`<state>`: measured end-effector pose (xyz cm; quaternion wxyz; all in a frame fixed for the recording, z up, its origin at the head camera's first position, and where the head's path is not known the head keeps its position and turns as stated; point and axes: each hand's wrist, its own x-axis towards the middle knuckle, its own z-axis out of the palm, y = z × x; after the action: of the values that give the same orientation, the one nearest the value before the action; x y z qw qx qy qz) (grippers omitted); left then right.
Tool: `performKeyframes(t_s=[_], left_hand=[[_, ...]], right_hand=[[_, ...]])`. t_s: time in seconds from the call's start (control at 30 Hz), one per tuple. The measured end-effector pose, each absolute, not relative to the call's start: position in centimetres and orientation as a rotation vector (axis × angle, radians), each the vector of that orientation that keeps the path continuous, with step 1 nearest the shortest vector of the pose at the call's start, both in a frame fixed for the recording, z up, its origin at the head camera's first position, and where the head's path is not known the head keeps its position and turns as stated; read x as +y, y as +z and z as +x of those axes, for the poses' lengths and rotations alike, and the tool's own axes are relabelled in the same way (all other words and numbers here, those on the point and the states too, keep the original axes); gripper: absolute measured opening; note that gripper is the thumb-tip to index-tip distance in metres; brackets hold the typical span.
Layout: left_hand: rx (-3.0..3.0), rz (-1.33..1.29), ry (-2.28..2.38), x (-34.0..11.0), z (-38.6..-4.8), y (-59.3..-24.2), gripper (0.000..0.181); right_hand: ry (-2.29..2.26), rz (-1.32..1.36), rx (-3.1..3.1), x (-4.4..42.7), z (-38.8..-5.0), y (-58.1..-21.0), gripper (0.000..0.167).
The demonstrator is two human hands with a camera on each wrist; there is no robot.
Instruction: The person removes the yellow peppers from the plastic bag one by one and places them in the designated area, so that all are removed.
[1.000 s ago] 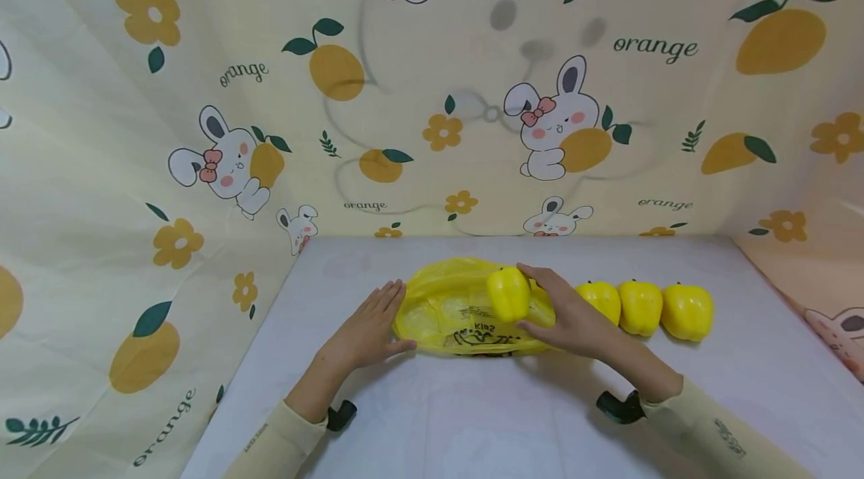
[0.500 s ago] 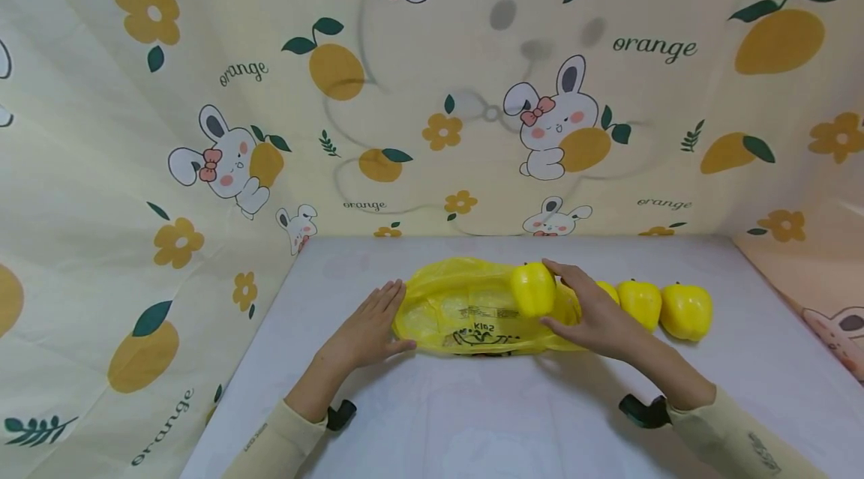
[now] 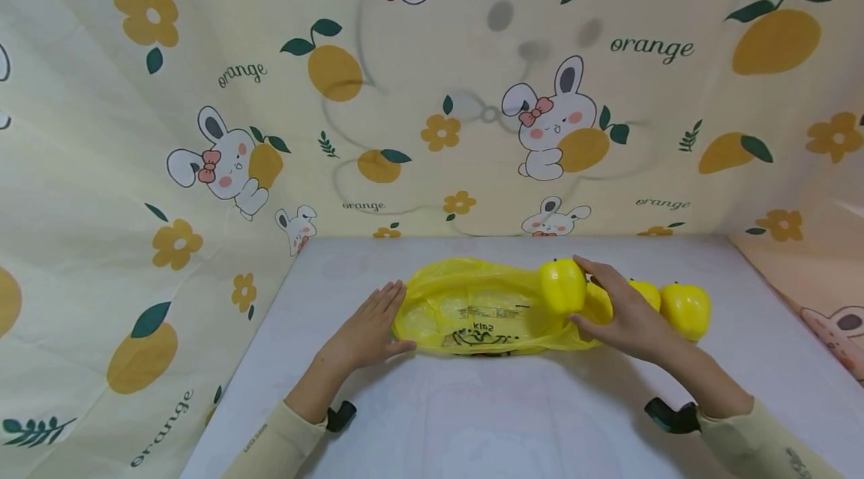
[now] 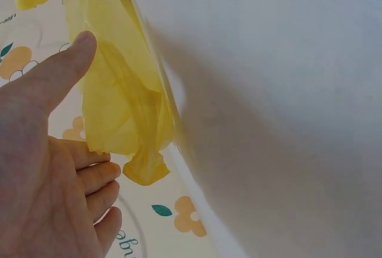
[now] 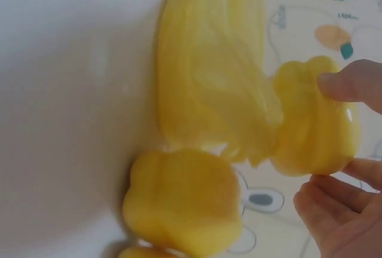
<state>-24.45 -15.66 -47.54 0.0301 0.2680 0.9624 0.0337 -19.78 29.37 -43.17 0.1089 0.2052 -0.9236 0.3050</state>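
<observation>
A yellow bell pepper [image 3: 563, 286] is held up by my right hand [image 3: 626, 318], thumb on one side and fingers on the other. It is above the right end of a thin yellow plastic bag [image 3: 459, 306] with black print, lying on the table. My left hand [image 3: 364, 325] rests at the bag's left end with its fingers extended. The left wrist view shows that hand's palm [image 4: 42, 192] beside the bag's knotted-looking corner [image 4: 146, 165]. In the right wrist view, the held pepper [image 5: 310, 120] is beside the bag's crumpled end [image 5: 250, 132].
Three more yellow bell peppers stand in a row right of the bag; the rightmost pepper [image 3: 685, 310] shows best, the others partly behind the right hand. A white table [image 3: 472, 419] meets a printed cloth backdrop [image 3: 432, 112] at its far edge.
My right hand has moved to the right with the bell pepper, from over the bag's middle to its right end. The left hand and the bag's left part stay in place.
</observation>
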Motion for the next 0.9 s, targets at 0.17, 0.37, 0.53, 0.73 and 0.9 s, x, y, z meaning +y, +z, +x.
performKeyframes(t_s=[0.17, 0.37, 0.53, 0.73, 0.9], left_hand=[[2.963, 0.833, 0.096, -15.7, -24.5, -47.3, 0.107], [2.967, 0.824, 0.096, -15.7, -24.5, -47.0, 0.107], [2.968, 0.826, 0.117, -15.8, -24.6, -47.1, 0.106], [2.967, 0.836, 0.115, -15.8, -24.5, -47.1, 0.106], [2.957, 0.824, 0.111, -15.8, -24.4, -47.0, 0.106]], right_hand=[[0.9, 0.578, -2.709, 30.7, -19.4, -42.9, 0.1], [0.876, 0.572, -2.696, 32.3, -19.1, -42.8, 0.101], [0.841, 0.551, -2.691, 33.5, -19.0, -43.0, 0.101], [0.847, 0.542, -2.668, 35.0, -18.7, -43.2, 0.102], [0.829, 0.527, -2.665, 35.9, -18.6, -43.3, 0.107]])
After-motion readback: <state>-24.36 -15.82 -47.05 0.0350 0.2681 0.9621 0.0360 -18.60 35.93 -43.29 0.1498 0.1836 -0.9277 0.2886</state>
